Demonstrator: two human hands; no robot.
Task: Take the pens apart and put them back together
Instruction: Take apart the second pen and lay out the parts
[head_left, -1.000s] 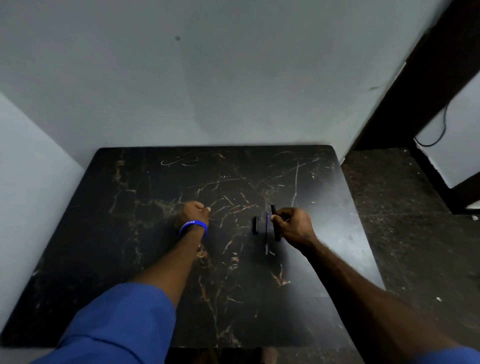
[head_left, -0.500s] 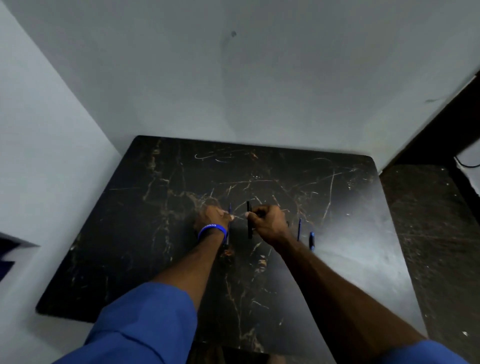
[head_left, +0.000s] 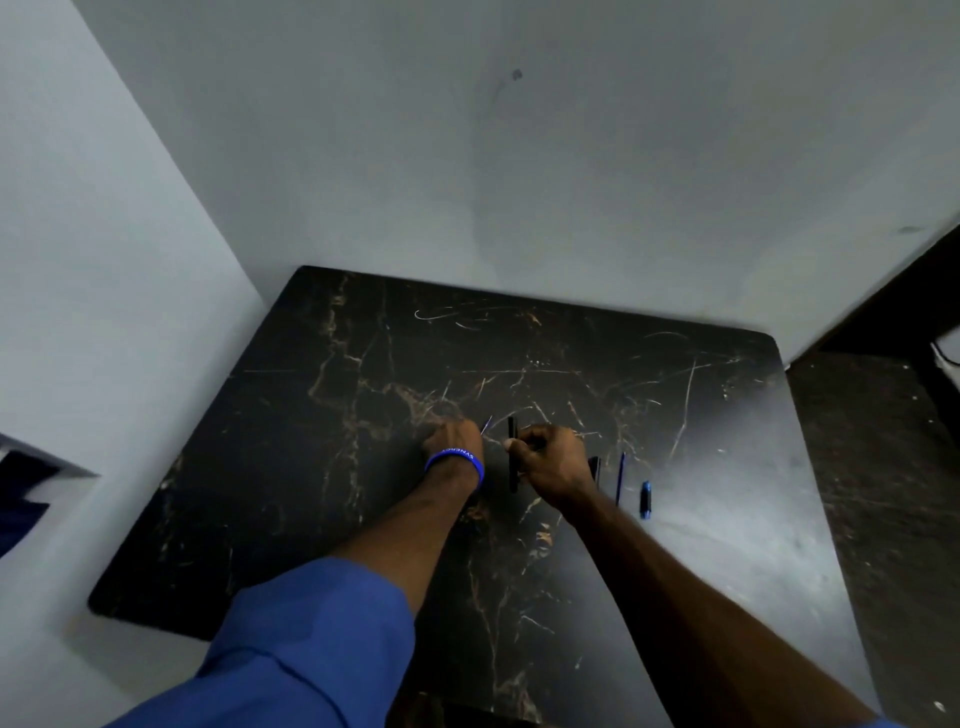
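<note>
My right hand (head_left: 551, 459) is closed around a black pen barrel (head_left: 512, 453) that stands nearly upright over the middle of the black marble table (head_left: 322, 457). My left hand (head_left: 451, 435), with a blue wristband, pinches a thin refill (head_left: 486, 424) whose tip pokes out towards the barrel. The two hands are a few centimetres apart. On the table to the right of my right hand lie a dark pen part (head_left: 596, 472), a thin blue refill (head_left: 620, 477) and a short blue cap (head_left: 645, 499).
The table sits in a corner, with grey walls behind and to the left. A dark floor (head_left: 878, 467) lies beyond the table's right edge. A ledge with something dark blue (head_left: 26, 499) is at the far left.
My right hand has carried the black barrel left to meet my left hand, leaving the other parts on the table. The head view has swung left.
</note>
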